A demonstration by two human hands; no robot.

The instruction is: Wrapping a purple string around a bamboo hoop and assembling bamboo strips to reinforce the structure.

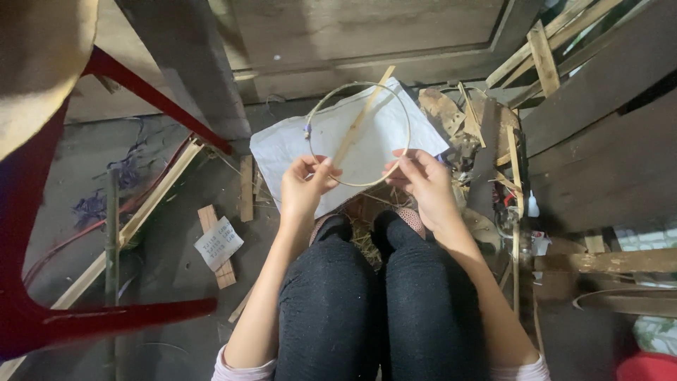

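Observation:
I hold a thin round hoop [331, 93] of bent cane in front of my knees, above a white sack [395, 130] on the floor. My left hand [305, 185] pinches the hoop's lower left rim together with the bottom end of a flat bamboo strip [363, 116] that runs diagonally up across the ring. My right hand [422, 180] grips the hoop's lower right rim. A small blue binding [308, 130] sits on the hoop's left side. My legs in dark trousers [374, 296] fill the lower middle.
A red plastic chair frame [106, 310] stands at the left. Wooden slats [144, 212] and a folded paper [218, 243] lie on the concrete floor. Stacked planks [599, 120] and scrap pieces crowd the right side. A wooden panel [338, 35] rises ahead.

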